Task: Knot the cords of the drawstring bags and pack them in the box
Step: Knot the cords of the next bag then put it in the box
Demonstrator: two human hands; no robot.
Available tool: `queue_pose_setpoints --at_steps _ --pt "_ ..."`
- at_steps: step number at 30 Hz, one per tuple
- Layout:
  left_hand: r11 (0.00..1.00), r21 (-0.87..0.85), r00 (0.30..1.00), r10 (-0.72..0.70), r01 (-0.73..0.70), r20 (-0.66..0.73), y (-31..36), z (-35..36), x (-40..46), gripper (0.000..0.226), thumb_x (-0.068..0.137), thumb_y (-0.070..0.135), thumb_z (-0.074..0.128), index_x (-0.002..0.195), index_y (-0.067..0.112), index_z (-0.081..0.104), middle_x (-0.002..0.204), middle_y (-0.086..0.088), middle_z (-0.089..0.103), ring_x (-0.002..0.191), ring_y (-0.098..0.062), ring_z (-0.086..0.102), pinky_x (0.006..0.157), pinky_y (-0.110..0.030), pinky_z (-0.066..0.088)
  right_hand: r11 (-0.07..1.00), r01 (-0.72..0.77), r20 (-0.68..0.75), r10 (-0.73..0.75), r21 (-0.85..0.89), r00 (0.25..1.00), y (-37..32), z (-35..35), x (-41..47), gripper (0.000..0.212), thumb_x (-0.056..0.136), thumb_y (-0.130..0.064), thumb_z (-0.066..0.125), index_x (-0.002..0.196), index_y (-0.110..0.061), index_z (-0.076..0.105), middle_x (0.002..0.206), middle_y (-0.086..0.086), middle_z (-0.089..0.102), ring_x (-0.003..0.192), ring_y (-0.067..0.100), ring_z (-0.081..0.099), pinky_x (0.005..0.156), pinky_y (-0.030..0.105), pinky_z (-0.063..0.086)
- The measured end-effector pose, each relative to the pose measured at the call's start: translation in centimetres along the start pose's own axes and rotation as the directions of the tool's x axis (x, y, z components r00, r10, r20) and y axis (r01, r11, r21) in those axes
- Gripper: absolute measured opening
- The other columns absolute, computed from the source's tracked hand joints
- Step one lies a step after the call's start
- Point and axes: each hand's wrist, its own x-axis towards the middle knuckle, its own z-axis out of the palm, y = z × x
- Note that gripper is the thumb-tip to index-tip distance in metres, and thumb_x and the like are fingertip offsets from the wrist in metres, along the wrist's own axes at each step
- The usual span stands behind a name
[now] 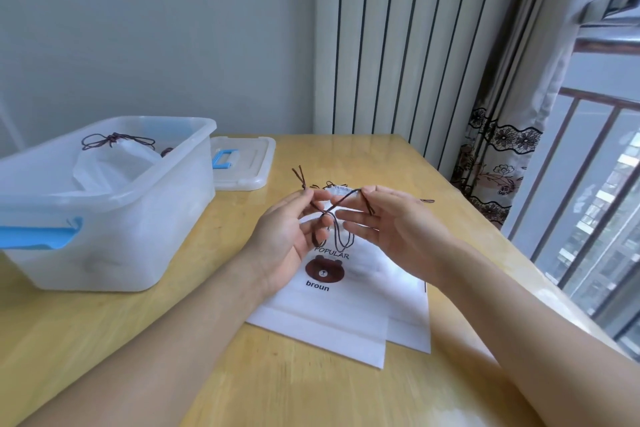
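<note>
The top drawstring bag [341, 291] lies flat on the wooden table [214, 340], long axis running away from the person, gathered mouth at the far end. Its brown cords [334, 218] cross above it. The left hand [291, 236] pinches one cord end, the right hand [391, 222] the other. The clear box [104, 215] stands left, holding a knotted bag [117, 163].

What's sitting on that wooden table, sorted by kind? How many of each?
White drawstring bags: 3, namely one with a bear print, one beneath it, one knotted inside the box
Clear plastic storage box with blue latch: 1
Clear lid with blue handle: 1
Total: 5
</note>
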Motion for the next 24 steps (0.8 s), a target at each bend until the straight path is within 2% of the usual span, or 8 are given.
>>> queue_pose_setpoints --at_steps 5,10,12,15,18,20,22,24 --pt "0.911 0.395 0.992 0.123 -0.117 0.01 -0.8 0.3 -0.4 0.03 0.106 0.027 0.046 0.091 0.016 0.071 0.069 -0.005 0.049 0.049 -0.016 0.048 0.042 -0.025 0.04 0.999 -0.011 0.017 0.011 -0.051 1.0 0.1 -0.1 -0.1 0.016 0.106 -0.02 0.05 0.094 -0.011 0.057 0.121 0.016 0.072 0.103 0.029 0.066 0.103 0.044 0.049" --pt "0.83 0.546 0.99 0.143 -0.119 0.0 -1.0 0.4 -0.6 0.03 0.106 0.033 0.044 0.099 0.016 0.068 0.049 0.0 0.048 0.04 -0.016 0.04 0.039 -0.02 0.034 0.999 0.012 -0.046 -0.013 -0.03 0.999 0.1 -0.2 0.0 0.02 0.103 -0.018 0.054 0.09 -0.009 0.066 0.1 0.012 0.07 0.097 0.027 0.067 0.096 0.042 0.053" --pt "0.896 0.44 0.997 0.073 -0.058 -0.019 -0.8 0.6 -0.8 0.029 0.107 0.031 0.043 0.105 0.013 0.067 0.051 -0.002 0.054 0.039 -0.014 0.043 0.039 -0.02 0.034 0.998 0.034 -0.026 -0.036 -0.058 0.999 0.1 -0.2 -0.2 0.02 0.102 -0.016 0.055 0.087 -0.009 0.065 0.104 0.018 0.071 0.097 0.026 0.066 0.095 0.041 0.052" --pt "0.984 0.165 0.998 -0.057 0.06 -0.019 -0.2 0.5 -0.8 0.027 0.107 0.026 0.041 0.111 0.014 0.065 0.073 -0.007 0.072 0.049 -0.012 0.059 0.042 -0.019 0.039 0.981 0.096 0.092 -0.081 -0.168 0.992 -0.2 0.2 -0.7 0.015 0.098 -0.008 0.058 0.088 -0.005 0.068 0.113 0.022 0.071 0.101 0.025 0.069 0.095 0.035 0.053" --pt "0.993 -0.048 0.993 -0.113 0.111 -0.024 0.1 0.2 -0.5 0.026 0.107 0.025 0.041 0.114 0.016 0.065 0.094 -0.008 0.075 0.058 -0.009 0.063 0.041 -0.016 0.038 0.938 0.149 0.174 -0.098 -0.314 0.98 0.3 0.5 -1.1 0.018 0.091 -0.001 0.065 0.077 -0.005 0.075 0.105 0.008 0.073 0.102 0.019 0.068 0.091 0.027 0.051" --pt "0.975 -0.176 0.991 -0.137 0.135 -0.003 0.3 0.1 -0.4 0.024 0.107 0.025 0.043 0.111 0.016 0.065 0.104 -0.01 0.074 0.054 -0.007 0.055 0.038 -0.014 0.034 0.901 0.16 0.182 -0.093 -0.402 0.979 0.9 0.5 -0.9 0.015 0.088 -0.004 0.072 0.079 0.007 0.071 0.106 0.016 0.073 0.106 0.027 0.068 0.099 0.036 0.05" --pt "0.958 -0.244 0.989 -0.145 0.151 0.042 0.6 0.2 -0.5 0.023 0.106 0.025 0.044 0.11 0.014 0.064 0.095 -0.009 0.073 0.048 -0.006 0.045 0.035 -0.014 0.03 0.874 0.144 0.165 -0.074 -0.465 0.984 1.5 0.6 -0.8 0.031 0.081 -0.021 0.082 0.081 0.007 0.071 0.101 0.029 0.07 0.09 0.034 0.065 0.088 0.046 0.049" --pt "0.973 -0.191 0.991 -0.119 0.129 0.064 0.8 0.3 -0.6 0.024 0.105 0.024 0.044 0.108 0.012 0.065 0.077 -0.004 0.066 0.045 -0.006 0.039 0.034 -0.014 0.028 0.84 0.136 0.118 -0.086 -0.526 0.989 1.6 0.6 -0.9 0.03 0.076 -0.029 0.089 0.076 -0.004 0.074 0.089 0.033 0.067 0.075 0.026 0.055 0.073 0.042 0.039"
